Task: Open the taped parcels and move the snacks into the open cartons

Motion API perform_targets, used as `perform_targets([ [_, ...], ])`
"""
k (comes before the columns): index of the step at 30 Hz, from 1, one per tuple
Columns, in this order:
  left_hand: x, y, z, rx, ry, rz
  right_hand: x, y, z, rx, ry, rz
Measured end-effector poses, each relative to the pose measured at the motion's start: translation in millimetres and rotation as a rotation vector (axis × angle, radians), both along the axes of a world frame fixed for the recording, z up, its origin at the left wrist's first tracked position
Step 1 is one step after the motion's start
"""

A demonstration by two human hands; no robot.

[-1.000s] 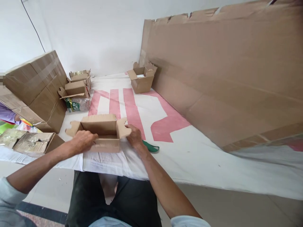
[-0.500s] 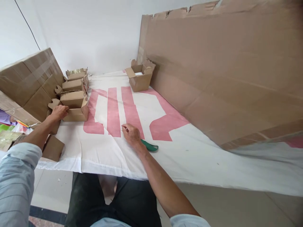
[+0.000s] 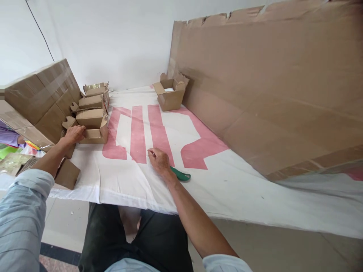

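Note:
My left hand (image 3: 74, 134) is stretched out to the left, its fingers closed on the near end of a small brown cardboard box (image 3: 92, 126). That box stands at the front of a row of similar folded boxes (image 3: 93, 99) along the table's left side. My right hand (image 3: 159, 161) rests on the white cloth with red markings (image 3: 136, 132), fingers curled loosely with nothing visible in them. A green object (image 3: 180, 174) lies just behind the right wrist.
A large taped carton (image 3: 39, 102) stands at the left. Another open small box (image 3: 170, 92) sits at the back near a tall cardboard sheet (image 3: 269, 87) leaning along the right. Flattened box pieces (image 3: 66, 173) lie at the near left edge. A person's purple sleeve (image 3: 8, 136) shows far left.
One second ago both hands held the box in front of me. The left hand has carried it to the left row and stays on it; the right hand has let go.

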State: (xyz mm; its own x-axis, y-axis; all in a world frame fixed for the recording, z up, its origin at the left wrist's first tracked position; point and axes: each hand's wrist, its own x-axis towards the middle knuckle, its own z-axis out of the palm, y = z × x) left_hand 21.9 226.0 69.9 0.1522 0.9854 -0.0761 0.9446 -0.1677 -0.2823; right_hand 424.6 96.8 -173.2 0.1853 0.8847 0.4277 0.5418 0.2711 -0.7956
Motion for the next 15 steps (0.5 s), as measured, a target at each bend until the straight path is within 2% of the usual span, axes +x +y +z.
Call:
perform_targets([
  [4, -6.0, -17.0, 10.9, 0.033, -0.03, -0.041, 1.7, -1.6, -3.8, 0.009, 0.013, -0.009],
  [7, -22.2, -39.8, 27.1, 0.054, -0.152, -0.065, 4.0, -2.5, -8.6, 0.006, 0.008, -0.004],
  [9, -39.4, -62.4, 40.8, -0.003, -0.262, -0.053, 5.5, -3.0, -11.4, -0.011, 0.002, -0.003],
  [11, -59.9, -90.1, 53.8, -0.124, -0.338, -0.029, 6.5, -3.7, -13.1, -0.025, -0.002, -0.004],
  [13, -81.6, -119.1, 62.7, -0.241, -0.342, -0.007, 6.9, -4.6, -13.9, -0.032, 0.0, -0.004],
  [15, -101.6, -145.6, 64.8, -0.256, -0.302, -0.038, 6.9, -5.5, -14.2, -0.03, 0.002, -0.005],
])
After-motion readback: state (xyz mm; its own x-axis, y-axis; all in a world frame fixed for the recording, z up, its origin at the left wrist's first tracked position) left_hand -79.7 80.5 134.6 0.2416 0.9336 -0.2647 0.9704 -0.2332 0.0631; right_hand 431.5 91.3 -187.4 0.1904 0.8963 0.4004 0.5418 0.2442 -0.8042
